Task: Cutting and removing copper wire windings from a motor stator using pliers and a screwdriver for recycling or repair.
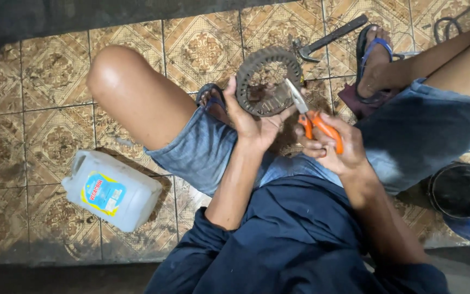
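— Hands first: what's each one got?
— Left hand (251, 122) is closed round the lower rim of a dark toothed ring (269, 80), holding it up between the knees. Right hand (333, 147) is shut on the orange grips of a pair of scissors (312, 118), blades touching the ring's right edge
— And around them?
— Tiled floor (50, 136); a white jug (112, 190) lies by the left thigh, a hammer (330, 37) sits beyond the ring, a black tub (462, 190) at the right
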